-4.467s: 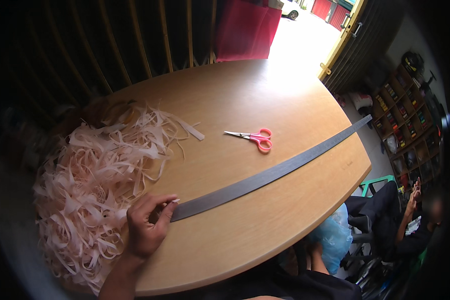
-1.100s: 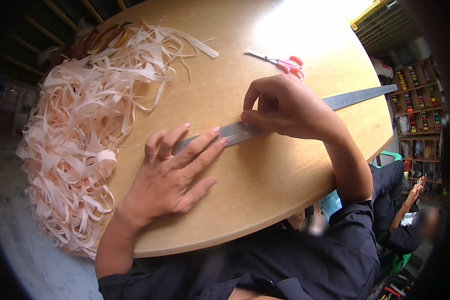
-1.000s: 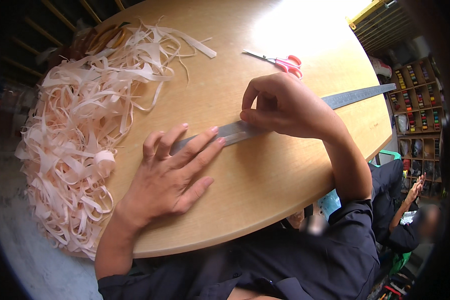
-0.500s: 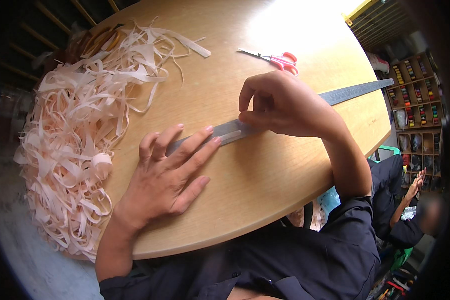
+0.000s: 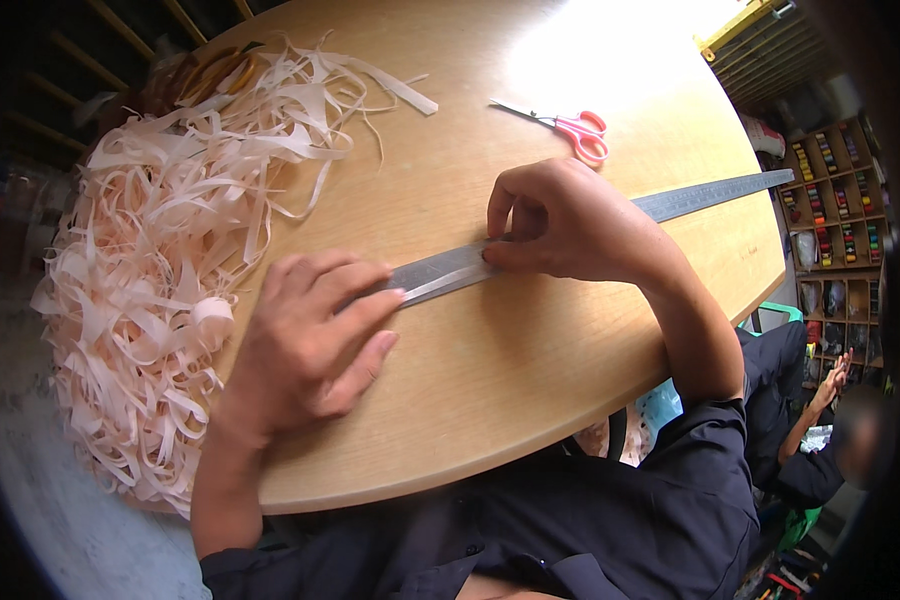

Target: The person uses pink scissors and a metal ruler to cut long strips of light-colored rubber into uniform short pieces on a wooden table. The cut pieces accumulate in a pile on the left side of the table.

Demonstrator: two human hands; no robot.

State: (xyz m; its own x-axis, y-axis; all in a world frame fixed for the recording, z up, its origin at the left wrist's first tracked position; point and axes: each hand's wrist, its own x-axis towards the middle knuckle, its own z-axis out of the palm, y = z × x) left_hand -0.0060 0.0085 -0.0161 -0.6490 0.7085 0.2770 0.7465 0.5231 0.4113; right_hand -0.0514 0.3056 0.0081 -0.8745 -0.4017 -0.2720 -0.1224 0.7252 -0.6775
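A long steel ruler (image 5: 715,195) lies slantwise across the wooden table, passing under both my hands. Along its near edge runs a narrow pale strip (image 5: 438,286), stretched flat between the hands. My left hand (image 5: 320,330) rests over the ruler's left end, fingers reaching out and fingertips on the strip; the ruler's end is hidden beneath it. My right hand (image 5: 570,222) is bent at the wrist over the ruler, its thumb and finger pinched on the strip's right end. Just beyond it lie scissors (image 5: 570,130) with pink-red handles.
A large heap of pale pink fabric-like strips (image 5: 150,300) covers the table's left side. The curved table edge (image 5: 490,462) runs close to my body. On the right are a shelf (image 5: 840,210) of colourful spools and a seated person (image 5: 815,450).
My left hand has slid left along the ruler, its fingers drawn closer together, and more of the strip shows. My right hand keeps its pinch. The view has shifted slightly.
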